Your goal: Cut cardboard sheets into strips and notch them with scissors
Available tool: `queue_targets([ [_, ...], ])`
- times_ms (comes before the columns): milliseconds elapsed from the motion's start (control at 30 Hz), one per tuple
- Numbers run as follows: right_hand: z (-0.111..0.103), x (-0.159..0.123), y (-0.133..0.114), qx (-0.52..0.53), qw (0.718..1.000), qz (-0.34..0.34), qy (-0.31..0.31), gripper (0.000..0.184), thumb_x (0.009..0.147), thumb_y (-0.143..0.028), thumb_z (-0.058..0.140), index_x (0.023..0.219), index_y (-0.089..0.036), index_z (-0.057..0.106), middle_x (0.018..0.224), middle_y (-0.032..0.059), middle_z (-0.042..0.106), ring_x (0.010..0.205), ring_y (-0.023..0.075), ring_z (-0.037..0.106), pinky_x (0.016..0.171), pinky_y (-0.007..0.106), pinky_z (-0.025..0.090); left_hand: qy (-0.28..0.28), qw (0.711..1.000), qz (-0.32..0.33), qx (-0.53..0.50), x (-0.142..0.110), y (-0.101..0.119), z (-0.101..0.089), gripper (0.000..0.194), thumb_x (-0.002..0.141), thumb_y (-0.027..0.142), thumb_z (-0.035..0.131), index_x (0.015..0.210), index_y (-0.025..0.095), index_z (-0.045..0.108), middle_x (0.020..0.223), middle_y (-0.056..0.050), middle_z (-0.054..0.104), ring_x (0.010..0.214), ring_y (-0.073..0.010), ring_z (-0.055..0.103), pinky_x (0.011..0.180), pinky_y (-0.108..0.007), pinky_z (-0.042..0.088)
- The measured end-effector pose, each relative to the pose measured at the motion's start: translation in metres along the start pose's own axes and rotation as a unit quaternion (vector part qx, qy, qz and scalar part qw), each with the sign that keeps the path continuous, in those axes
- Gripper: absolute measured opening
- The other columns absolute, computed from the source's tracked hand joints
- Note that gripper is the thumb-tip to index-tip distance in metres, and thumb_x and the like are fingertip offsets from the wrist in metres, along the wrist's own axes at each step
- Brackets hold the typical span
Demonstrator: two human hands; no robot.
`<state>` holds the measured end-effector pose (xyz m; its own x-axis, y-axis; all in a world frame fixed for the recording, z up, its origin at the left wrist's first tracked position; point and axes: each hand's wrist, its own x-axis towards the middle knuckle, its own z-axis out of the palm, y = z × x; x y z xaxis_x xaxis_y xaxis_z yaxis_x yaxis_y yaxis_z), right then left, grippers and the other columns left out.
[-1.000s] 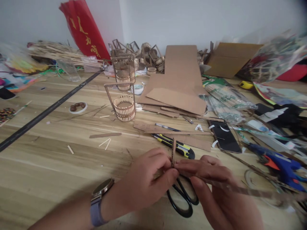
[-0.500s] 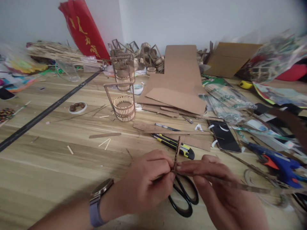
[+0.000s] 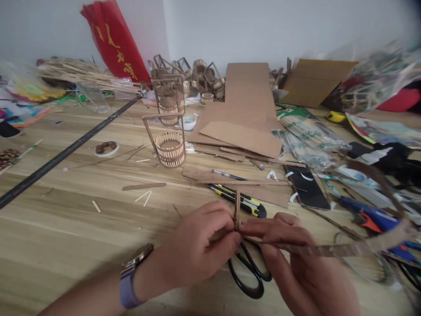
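Note:
My left hand (image 3: pixel 207 241), with a watch (image 3: pixel 136 259) on its wrist, is closed on a narrow cardboard strip (image 3: pixel 237 204) whose end stands up above the fingertips. My right hand (image 3: pixel 296 254) pinches the strip close to the left fingertips. From there the strip runs on between the right fingers and curves out to the right, blurred. Below both hands lie scissors (image 3: pixel 245 276); only their black handles show clearly. Just beyond the fingers is a black and yellow utility knife (image 3: pixel 250 204).
A small basket (image 3: pixel 170 149) with a tall handle stands ahead, more baskets behind it. Cardboard sheets (image 3: pixel 243 109) lie at the back centre. To the right are a phone (image 3: pixel 309 186) and a blue glue gun (image 3: pixel 371 219). A dish (image 3: pixel 107 148) holds brown beads.
Both hands have shifted slightly left with the strip, and its upright end stands straighter. The strip's long free part has swung up and bends in a wider curve at the right.

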<state>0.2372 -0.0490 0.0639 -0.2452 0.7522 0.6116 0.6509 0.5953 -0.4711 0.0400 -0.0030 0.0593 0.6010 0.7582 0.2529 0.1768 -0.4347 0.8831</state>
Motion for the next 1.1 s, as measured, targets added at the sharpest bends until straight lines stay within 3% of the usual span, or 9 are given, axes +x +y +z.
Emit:
queue_targets([
  [100,0.0,0.0,0.002,-0.021,0.999,-0.038,-0.009,0.017,0.088,-0.017,0.065,0.094,-0.029,0.054,0.093,-0.0008,0.081,0.082,0.0201,0.078,0.082,0.037,0.052,0.008,0.999,0.032,0.019,-0.002,0.001,0.002,0.019,0.095,0.015,0.052,0.077,0.019,0.053,0.087,-0.002,0.062,0.084,-0.014,0.057,0.074,-0.024,0.044],
  [233,-0.003,-0.001,0.003,-0.054,0.993,-0.097,-0.028,0.021,0.089,-0.007,0.06,0.098,-0.025,0.055,0.1,0.0033,0.082,0.09,0.0172,0.077,0.085,0.034,0.048,0.017,0.998,0.056,0.031,-0.002,0.003,0.004,0.025,0.091,0.009,0.05,0.069,0.02,0.044,0.079,-0.001,0.059,0.077,-0.0123,0.054,0.069,-0.022,0.042],
  [333,-0.005,-0.002,-0.001,-0.025,0.997,-0.064,-0.027,0.019,0.092,-0.008,0.056,0.097,-0.026,0.053,0.099,0.0017,0.081,0.084,0.015,0.077,0.081,0.032,0.049,0.02,0.997,0.067,0.031,-0.003,0.003,0.005,0.026,0.089,0.008,0.05,0.067,0.02,0.042,0.077,0.0,0.058,0.075,-0.0117,0.054,0.068,-0.021,0.042],
  [433,-0.002,-0.001,-0.004,0.01,1.0,-0.014,0.014,0.015,0.095,-0.013,0.054,0.093,-0.028,0.051,0.09,-0.0038,0.081,0.077,0.0147,0.077,0.083,0.034,0.049,0.014,0.997,0.076,0.022,-0.003,0.003,0.004,0.024,0.088,0.007,0.05,0.069,0.02,0.044,0.079,0.0,0.059,0.077,-0.0115,0.055,0.07,-0.02,0.043],
  [533,0.002,-0.001,-0.003,0.031,0.999,0.015,0.041,0.014,0.095,-0.016,0.056,0.091,-0.029,0.052,0.087,-0.0056,0.081,0.076,0.0161,0.077,0.084,0.036,0.048,0.005,0.999,0.049,0.007,-0.002,0.004,0.003,0.025,0.088,0.008,0.05,0.067,0.02,0.042,0.079,0.0,0.057,0.077,-0.0114,0.054,0.07,-0.021,0.043],
  [767,0.005,-0.002,0.0,0.044,0.999,0.004,0.03,0.025,0.087,-0.006,0.058,0.099,-0.028,0.052,0.094,-0.0019,0.082,0.078,0.0183,0.077,0.084,0.038,0.05,0.018,0.999,-0.019,-0.018,-0.002,0.005,0.002,0.011,0.09,0.025,0.062,0.083,0.018,0.058,0.083,0.002,0.058,0.08,-0.0132,0.056,0.076,-0.025,0.043],
  [967,0.008,-0.001,0.001,0.019,0.999,-0.021,0.014,0.015,0.092,-0.016,0.06,0.096,-0.027,0.051,0.094,-0.0004,0.082,0.081,0.0187,0.077,0.078,0.037,0.05,0.03,0.999,0.013,0.018,-0.004,0.005,0.004,0.019,0.093,0.014,0.047,0.074,0.019,0.05,0.08,0.0,0.055,0.077,-0.0136,0.053,0.069,-0.025,0.041],
  [1100,0.004,-0.005,0.003,-0.027,0.998,-0.05,-0.025,0.015,0.092,-0.013,0.061,0.096,-0.026,0.054,0.1,0.0,0.081,0.082,0.0162,0.076,0.081,0.035,0.05,0.043,0.998,0.036,0.03,-0.004,0.006,0.006,0.021,0.09,0.01,0.046,0.072,0.02,0.046,0.078,0.0,0.054,0.076,-0.0128,0.051,0.067,-0.024,0.04],
])
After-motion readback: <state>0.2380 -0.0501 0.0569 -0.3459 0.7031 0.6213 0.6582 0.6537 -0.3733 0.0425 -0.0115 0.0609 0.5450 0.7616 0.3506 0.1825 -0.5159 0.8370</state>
